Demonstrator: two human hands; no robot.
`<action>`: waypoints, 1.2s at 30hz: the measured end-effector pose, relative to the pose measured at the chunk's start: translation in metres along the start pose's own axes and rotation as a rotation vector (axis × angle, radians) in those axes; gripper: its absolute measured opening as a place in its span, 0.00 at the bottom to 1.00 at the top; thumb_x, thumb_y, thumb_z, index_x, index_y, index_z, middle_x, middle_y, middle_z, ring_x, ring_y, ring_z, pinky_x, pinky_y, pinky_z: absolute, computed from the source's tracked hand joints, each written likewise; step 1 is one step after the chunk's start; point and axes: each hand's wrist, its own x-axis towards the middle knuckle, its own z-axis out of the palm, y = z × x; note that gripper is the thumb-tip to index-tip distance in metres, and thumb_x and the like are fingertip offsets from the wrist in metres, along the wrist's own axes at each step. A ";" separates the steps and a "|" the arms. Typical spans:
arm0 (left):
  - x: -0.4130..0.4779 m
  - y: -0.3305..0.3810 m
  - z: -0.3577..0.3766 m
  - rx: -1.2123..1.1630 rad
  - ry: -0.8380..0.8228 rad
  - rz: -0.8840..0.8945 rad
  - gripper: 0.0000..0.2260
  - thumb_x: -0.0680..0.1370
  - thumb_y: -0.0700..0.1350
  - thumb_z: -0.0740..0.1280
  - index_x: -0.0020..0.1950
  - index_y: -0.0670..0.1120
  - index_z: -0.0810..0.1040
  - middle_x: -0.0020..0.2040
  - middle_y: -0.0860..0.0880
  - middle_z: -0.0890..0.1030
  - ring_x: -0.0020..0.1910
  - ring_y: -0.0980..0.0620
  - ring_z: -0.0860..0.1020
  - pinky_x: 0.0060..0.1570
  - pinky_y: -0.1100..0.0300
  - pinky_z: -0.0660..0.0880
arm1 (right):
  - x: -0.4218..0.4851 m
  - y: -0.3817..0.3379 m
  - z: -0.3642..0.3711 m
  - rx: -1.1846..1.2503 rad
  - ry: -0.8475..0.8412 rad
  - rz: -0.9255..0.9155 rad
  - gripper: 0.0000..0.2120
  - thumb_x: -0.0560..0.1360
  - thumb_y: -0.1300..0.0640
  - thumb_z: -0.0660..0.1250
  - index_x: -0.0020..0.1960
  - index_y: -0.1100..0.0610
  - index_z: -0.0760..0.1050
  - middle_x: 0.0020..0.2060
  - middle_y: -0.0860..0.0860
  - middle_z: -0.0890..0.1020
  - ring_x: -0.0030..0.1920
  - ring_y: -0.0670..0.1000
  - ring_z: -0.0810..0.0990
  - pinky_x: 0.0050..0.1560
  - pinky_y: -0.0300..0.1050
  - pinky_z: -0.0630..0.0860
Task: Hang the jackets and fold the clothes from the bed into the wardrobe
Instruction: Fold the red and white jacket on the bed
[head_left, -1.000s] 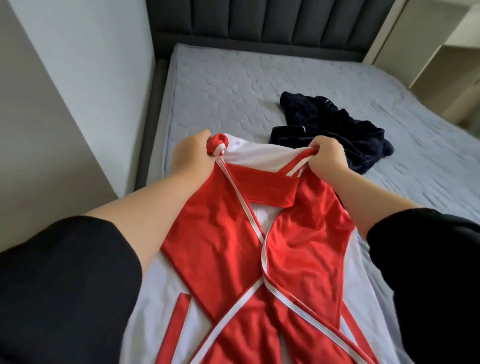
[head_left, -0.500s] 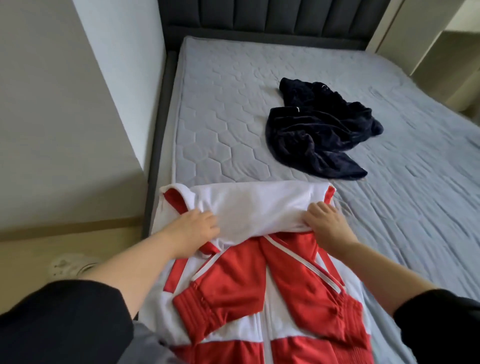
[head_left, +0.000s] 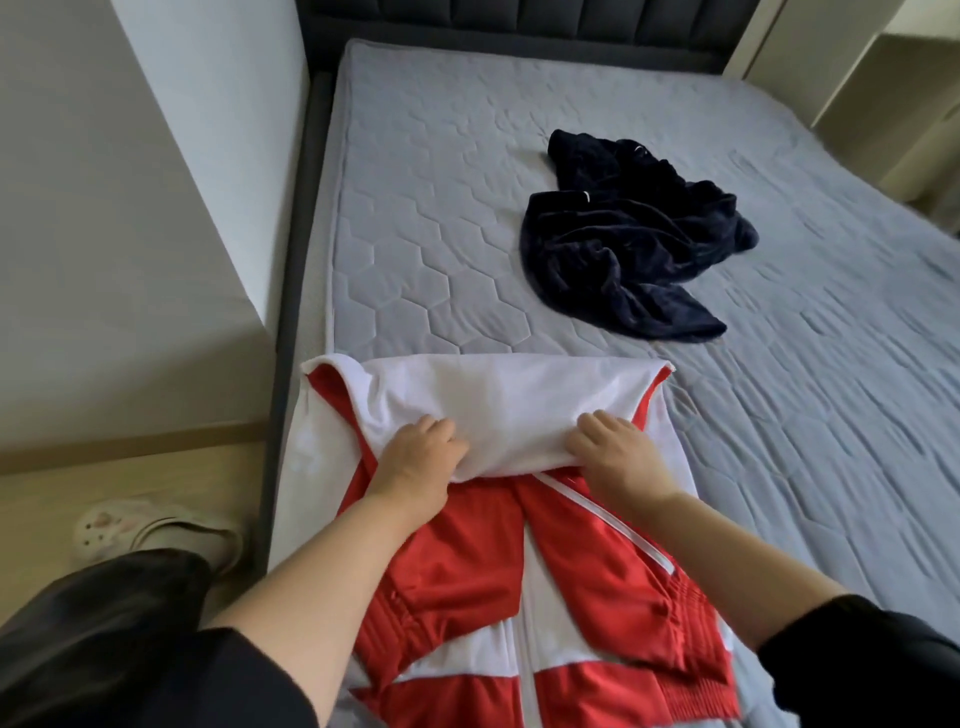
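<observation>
Grey and quilted, the bed (head_left: 467, 218) fills the room, with a dark headboard (head_left: 519, 26) at 12 o'clock. Your red and white jacket (head_left: 519, 545) lies flat on the bed at 6 o'clock, its top part folded down so a white flap shows. Your left hand (head_left: 415, 457) and right hand (head_left: 618, 452) sit apart, each holding the low edge of that flap with bent fingers. A crumpled dark blue garment (head_left: 623, 249) lies well apart at 1 o'clock. A light shoe (head_left: 119, 525) is on the floor at 8 o'clock.

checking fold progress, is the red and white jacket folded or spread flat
Partly folded: the red and white jacket has its white top doubled over, gripped by the left hand and right hand.
</observation>
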 end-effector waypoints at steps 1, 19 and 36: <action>0.000 -0.007 0.003 0.004 -0.126 -0.008 0.09 0.67 0.35 0.65 0.45 0.45 0.76 0.48 0.47 0.73 0.50 0.45 0.73 0.43 0.58 0.66 | -0.004 -0.003 0.002 0.006 -0.083 -0.020 0.08 0.70 0.58 0.60 0.37 0.60 0.74 0.34 0.55 0.75 0.33 0.57 0.75 0.32 0.49 0.74; 0.039 -0.044 0.046 -0.014 -0.037 -0.473 0.27 0.81 0.59 0.47 0.78 0.55 0.46 0.79 0.52 0.44 0.77 0.47 0.40 0.72 0.45 0.40 | 0.080 -0.033 0.073 0.247 -0.274 0.602 0.26 0.81 0.48 0.50 0.78 0.53 0.52 0.78 0.51 0.52 0.77 0.50 0.46 0.75 0.56 0.41; 0.017 -0.075 0.032 0.068 -0.113 -0.636 0.29 0.81 0.61 0.47 0.78 0.49 0.50 0.79 0.48 0.50 0.78 0.48 0.44 0.73 0.39 0.40 | 0.030 0.053 0.080 0.032 -0.398 1.037 0.30 0.78 0.45 0.42 0.78 0.54 0.48 0.77 0.52 0.52 0.77 0.49 0.46 0.74 0.58 0.36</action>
